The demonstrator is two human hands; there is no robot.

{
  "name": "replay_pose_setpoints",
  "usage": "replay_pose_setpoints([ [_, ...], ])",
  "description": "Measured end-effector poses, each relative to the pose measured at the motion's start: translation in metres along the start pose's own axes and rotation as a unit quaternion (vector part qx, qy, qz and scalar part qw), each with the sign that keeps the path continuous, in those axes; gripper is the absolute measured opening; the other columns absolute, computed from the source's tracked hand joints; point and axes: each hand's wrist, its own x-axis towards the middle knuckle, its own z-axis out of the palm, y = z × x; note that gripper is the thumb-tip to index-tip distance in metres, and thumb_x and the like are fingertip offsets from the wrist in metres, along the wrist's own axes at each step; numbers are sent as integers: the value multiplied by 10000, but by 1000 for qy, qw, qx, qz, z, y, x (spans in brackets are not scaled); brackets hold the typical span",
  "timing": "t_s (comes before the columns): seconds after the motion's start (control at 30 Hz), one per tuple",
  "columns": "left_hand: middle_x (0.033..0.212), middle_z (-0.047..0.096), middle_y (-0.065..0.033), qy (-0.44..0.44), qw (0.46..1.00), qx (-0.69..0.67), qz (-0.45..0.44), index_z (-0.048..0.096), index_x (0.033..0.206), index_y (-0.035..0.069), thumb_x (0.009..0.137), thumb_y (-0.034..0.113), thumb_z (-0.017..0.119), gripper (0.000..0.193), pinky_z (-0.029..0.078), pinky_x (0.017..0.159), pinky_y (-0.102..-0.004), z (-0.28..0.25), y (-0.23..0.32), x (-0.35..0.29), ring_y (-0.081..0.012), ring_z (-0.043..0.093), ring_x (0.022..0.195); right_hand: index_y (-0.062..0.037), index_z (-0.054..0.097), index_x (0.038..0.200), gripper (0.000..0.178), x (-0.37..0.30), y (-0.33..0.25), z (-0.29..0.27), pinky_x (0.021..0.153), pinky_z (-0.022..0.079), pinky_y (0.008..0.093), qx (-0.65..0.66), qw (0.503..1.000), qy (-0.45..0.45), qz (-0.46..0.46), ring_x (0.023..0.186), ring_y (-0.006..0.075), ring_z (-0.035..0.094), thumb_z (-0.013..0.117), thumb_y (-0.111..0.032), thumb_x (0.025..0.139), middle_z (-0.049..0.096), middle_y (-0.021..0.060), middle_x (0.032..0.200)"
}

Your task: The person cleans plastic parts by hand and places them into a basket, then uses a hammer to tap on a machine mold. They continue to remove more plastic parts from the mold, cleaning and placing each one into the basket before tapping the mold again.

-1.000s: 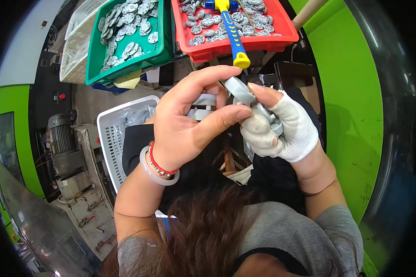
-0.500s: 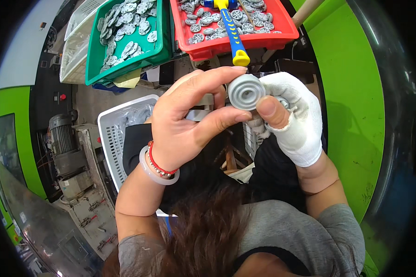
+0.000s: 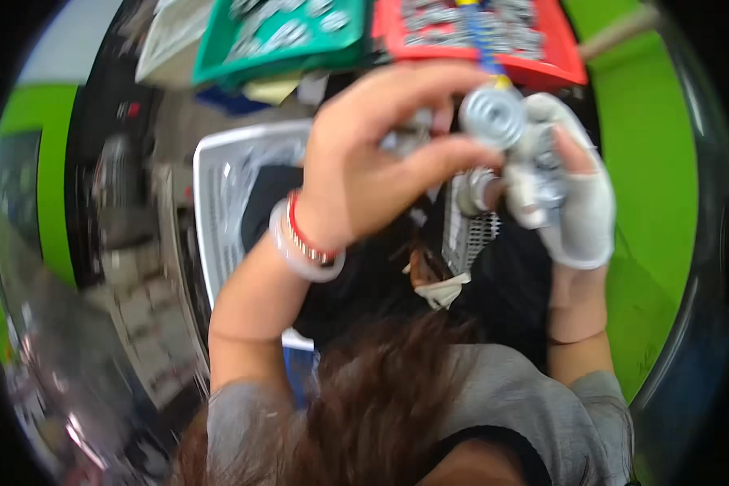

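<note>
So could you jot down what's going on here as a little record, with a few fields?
Left hand: bare, bracelets on the wrist, pinching a round grey metal disc between thumb and fingers
Right hand: in a white glove, clutching several small metal parts
Above the hands: green tray and red tray, both holding small metal pieces
Below the hands: white basket
Picture: blurred, so fine detail is unclear

One view only: head-worn fisheye, looking steeply down past the wearer's hair at the lower edge. Forearms enter from below; the hands (image 3: pixel 462 154) sit close to the lens, upper centre. Green tray (image 3: pixel 283 36) and red tray (image 3: pixel 478 36) lie farther off along the top edge. Rim bends straight lines; frame motion-blurred.
</note>
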Motion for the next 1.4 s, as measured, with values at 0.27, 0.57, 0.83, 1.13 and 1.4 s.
replay_pose_setpoints([
  [0.27, 660, 524, 17, 409, 821, 6, -398, 594, 1020, 12, 799, 208, 681, 307, 370, 421, -209, -131, -88, -189, -41, 433, 483, 31, 292, 1352, 510, 0, 3, -4, 396, 294, 144, -158, 987, 7, -27, 506, 19, 352, 461, -225, 944, 517, 114, 1190],
  [0.57, 722, 607, -39, 400, 665, 66, -627, 608, 1137, 68, 733, 374, 727, 521, 433, 409, -260, -120, -183, -332, -106, 513, 499, 13, 463, 1192, 360, 4, 26, 7, 422, 260, 148, -144, 989, -9, -21, 538, 22, 328, 502, -233, 931, 528, 24, 949],
  [0.83, 795, 604, 12, 253, 890, -31, -379, 642, 1064, 54, 822, 132, 641, 254, 400, 466, -186, -57, -45, -132, -27, 483, 566, 13, 573, 1064, 330, 2, 24, 39, 469, 344, 169, -225, 974, 20, 14, 535, 44, 458, 615, -241, 859, 586, 18, 791],
  [1.13, 786, 568, 0, 42, 979, -68, -188, 598, 1138, 37, 680, 56, 765, 488, 430, 678, -211, 27, 26, -20, -91, 533, 734, 3, 561, 1076, 409, -5, 1, 21, 677, 442, 204, -211, 976, 56, -20, 772, 94, 551, 684, -279, 807, 608, 40, 900],
  [1.4, 829, 599, -59, 34, 980, -145, -129, 615, 1083, 24, 672, 72, 753, 436, 435, 666, -254, 33, 11, -17, -152, 542, 722, 10, 568, 1073, 514, -13, -12, 14, 480, 373, 165, -199, 980, 13, 13, 597, 54, 522, 625, -432, 817, 607, 28, 812],
])
